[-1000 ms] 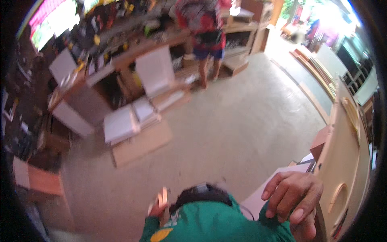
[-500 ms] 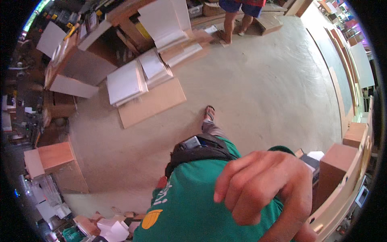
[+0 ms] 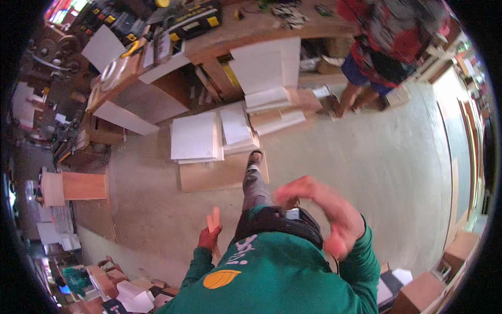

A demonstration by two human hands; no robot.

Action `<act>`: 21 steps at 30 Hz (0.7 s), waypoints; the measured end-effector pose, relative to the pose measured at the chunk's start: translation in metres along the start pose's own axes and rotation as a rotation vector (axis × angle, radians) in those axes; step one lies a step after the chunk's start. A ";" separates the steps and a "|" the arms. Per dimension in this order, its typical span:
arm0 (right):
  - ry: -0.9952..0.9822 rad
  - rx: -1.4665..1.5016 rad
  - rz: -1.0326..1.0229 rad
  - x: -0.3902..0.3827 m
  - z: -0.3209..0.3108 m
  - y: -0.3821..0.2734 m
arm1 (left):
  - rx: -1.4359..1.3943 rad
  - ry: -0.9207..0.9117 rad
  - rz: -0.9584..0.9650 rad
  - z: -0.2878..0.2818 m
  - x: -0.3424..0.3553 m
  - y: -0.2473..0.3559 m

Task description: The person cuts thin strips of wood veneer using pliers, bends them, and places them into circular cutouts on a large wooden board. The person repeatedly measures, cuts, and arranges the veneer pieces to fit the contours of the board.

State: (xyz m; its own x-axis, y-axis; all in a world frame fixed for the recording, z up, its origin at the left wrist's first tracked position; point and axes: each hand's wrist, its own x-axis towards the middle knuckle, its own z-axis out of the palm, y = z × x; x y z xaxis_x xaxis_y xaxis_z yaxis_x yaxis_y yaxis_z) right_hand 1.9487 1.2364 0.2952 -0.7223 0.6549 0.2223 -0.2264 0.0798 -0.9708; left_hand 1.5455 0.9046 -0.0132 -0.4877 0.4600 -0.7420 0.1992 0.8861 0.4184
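My left hand [image 3: 208, 238] is low beside my left hip, its fingers closed around pale wooden strips [image 3: 213, 219] that stick up above the fist. In front of my waist, my right hand [image 3: 296, 190] hangs with the arm bent and smeared by motion; its fingers do not show clearly. Nearest to it is the black waist bag [image 3: 280, 222], from which a small light-coloured object [image 3: 293, 214] pokes out. Ahead on the floor, stacked white panels [image 3: 194, 137] lie beside a flat brown board [image 3: 212, 177], and my forward foot is at that board's right end.
A wooden workbench [image 3: 251, 30] with black and yellow toolboxes [image 3: 194, 21] runs along the far side. Another person [image 3: 389, 47] in red and blue stands at its right. Boards lean along the right edge, near brown boxes [image 3: 420, 293]. A wooden box [image 3: 83, 186] stands at left.
My right hand has dropped from close in front of the camera to waist level. My left hand with the strips has come into view. The view has shifted, and I am nearer the panels.
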 end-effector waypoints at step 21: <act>1.473 0.130 1.635 -0.289 0.160 0.343 | 0.494 0.525 1.500 -0.339 0.500 0.904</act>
State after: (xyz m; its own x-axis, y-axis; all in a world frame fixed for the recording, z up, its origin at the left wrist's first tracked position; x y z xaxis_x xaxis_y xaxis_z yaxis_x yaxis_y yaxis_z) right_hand 1.9754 0.9540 -0.0876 0.5803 0.0209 -0.8141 -0.1870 -0.9695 -0.1582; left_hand 1.1939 1.9167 0.1713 0.1791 0.8860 0.4277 0.9062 -0.3178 0.2789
